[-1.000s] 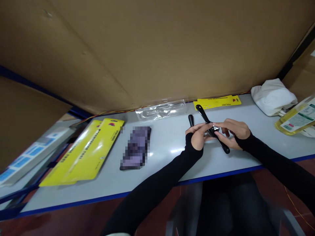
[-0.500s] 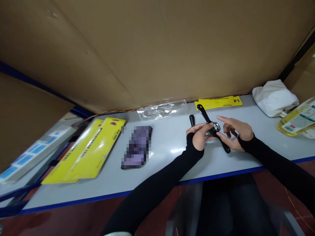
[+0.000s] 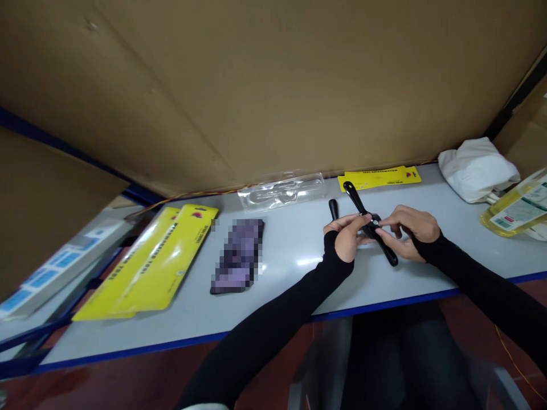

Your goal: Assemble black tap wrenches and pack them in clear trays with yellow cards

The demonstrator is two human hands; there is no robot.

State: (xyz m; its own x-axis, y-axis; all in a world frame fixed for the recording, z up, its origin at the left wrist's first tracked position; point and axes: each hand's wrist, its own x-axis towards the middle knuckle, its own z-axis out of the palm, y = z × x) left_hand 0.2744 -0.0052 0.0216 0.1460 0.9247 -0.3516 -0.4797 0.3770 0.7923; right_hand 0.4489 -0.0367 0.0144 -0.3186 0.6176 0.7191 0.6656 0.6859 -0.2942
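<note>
My left hand (image 3: 345, 234) is closed around the middle of a black spokeshave (image 3: 388, 250), which slants with one handle up and away and the other toward me. My right hand (image 3: 412, 228) comes in from the right, thumb and index finger pinched at the silvery screw on the tool's centre. Its other fingers are curled. Behind my left hand another black handle (image 3: 334, 209) sticks up; the rest of it is hidden.
Yellow printed cards (image 3: 171, 256) lie at left, and more yellow cards (image 3: 380, 177) at the back. A pixelated dark phone-like slab (image 3: 237, 256), a clear plastic blister tray (image 3: 282, 193), a white cloth bundle (image 3: 478, 168) and a bottle of yellow liquid (image 3: 515, 208) share the table.
My right index finger, stretched out before, has bent down onto the spokeshave's centre. My left hand keeps its hold, and the tool has barely shifted.
</note>
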